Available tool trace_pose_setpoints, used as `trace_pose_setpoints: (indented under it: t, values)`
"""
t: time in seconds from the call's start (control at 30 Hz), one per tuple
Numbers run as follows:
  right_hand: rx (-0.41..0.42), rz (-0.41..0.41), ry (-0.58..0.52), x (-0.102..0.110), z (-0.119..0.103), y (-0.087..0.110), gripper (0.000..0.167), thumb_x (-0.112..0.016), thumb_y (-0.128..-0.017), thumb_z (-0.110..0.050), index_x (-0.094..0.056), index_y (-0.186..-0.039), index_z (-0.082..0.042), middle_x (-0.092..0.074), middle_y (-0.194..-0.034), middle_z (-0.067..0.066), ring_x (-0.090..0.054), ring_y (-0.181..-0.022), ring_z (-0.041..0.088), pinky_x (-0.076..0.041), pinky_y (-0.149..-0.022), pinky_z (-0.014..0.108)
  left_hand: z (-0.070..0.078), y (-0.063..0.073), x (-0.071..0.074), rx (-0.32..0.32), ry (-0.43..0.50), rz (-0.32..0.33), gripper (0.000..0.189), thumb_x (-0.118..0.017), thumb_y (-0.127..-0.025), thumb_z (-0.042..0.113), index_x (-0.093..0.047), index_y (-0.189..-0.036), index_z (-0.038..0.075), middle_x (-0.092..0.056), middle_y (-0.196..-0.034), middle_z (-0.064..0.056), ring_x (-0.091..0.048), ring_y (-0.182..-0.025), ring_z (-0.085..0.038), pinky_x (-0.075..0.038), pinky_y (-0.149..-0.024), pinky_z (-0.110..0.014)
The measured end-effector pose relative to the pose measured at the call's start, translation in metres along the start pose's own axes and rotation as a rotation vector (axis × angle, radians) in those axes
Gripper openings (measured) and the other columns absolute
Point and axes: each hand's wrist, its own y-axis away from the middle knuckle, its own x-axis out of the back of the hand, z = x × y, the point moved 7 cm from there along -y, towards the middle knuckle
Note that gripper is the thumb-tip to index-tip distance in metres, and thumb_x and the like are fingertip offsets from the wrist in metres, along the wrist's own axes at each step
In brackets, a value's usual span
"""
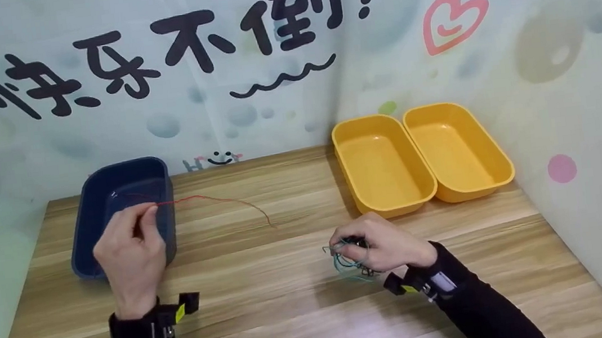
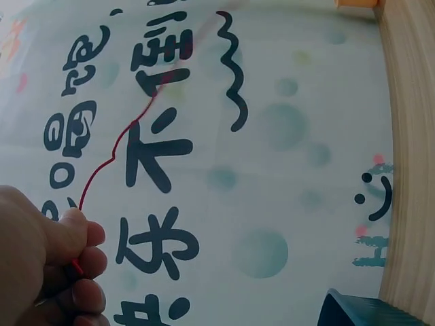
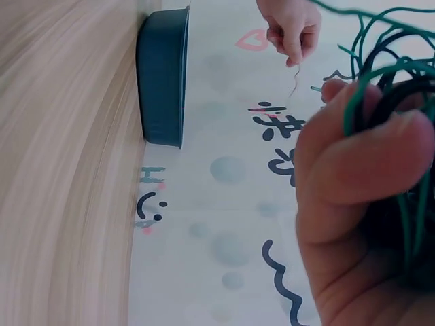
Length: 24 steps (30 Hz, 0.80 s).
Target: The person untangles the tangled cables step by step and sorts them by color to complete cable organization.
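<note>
My left hand (image 1: 131, 248) pinches a thin red wire (image 1: 214, 199) between thumb and fingertips, over the dark blue bin (image 1: 169, 229). From the pinch the red wire runs out to the right in a loose curve in the head view; in the left wrist view the wire (image 2: 113, 156) rises past the thumb. My right hand (image 1: 380, 242) grips a tangled bundle of green and black wires (image 1: 349, 268) above the table, in front of the yellow bins. Loops of green wire (image 3: 363, 102) stick out past the curled fingers in the right wrist view; the palm hides part of the bundle.
Two yellow bins (image 1: 390, 204) (image 1: 476, 191) stand side by side at the back right of the wooden table (image 1: 250, 322). A printed backdrop (image 1: 273, 121) rises behind the table, and another patterned wall (image 1: 584, 119) closes the right side.
</note>
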Motion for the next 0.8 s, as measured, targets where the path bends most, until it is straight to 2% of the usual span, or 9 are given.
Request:
trace_pose_setpoints:
  t: [0.23,0.5,0.8]
  values:
    - [-0.046,0.062,-0.033,0.006,0.004,0.002,0.011,-0.059,-0.092,-0.006,-0.069,-0.096,-0.009,-0.072,-0.087,0.002,-0.063,-0.075,0.007,-0.054,-0.069,0.025,-0.001,-0.002,0.002,0.005,0.007,0.023,0.01,-0.068,-0.089,0.008,-0.072,-0.089,-0.002,-0.059,-0.067,-0.016,-0.043,-0.061,-0.011,-0.029,-0.06,-0.016]
    - [-0.055,0.194,-0.055,0.018,0.006,0.004,0.016,-0.059,-0.087,0.002,-0.07,-0.095,-0.006,-0.072,-0.084,0.005,-0.06,-0.071,0.005,-0.053,-0.064,0.024,0.003,-0.001,0.003,0.001,0.023,0.011,0.012,-0.066,-0.091,0.008,-0.072,-0.092,-0.002,-0.062,-0.069,-0.016,-0.044,-0.062,-0.009,-0.03,-0.061,-0.014]
    - [-0.065,0.307,-0.142,0.026,0.008,0.004,0.017,-0.058,-0.087,0.008,-0.069,-0.095,-0.001,-0.071,-0.084,0.011,-0.058,-0.072,0.005,-0.05,-0.065,0.021,-0.003,-0.001,0.004,0.059,0.035,0.013,0.015,-0.063,-0.093,0.011,-0.072,-0.094,-0.002,-0.064,-0.069,-0.015,-0.041,-0.06,0.004,-0.03,-0.059,-0.009]
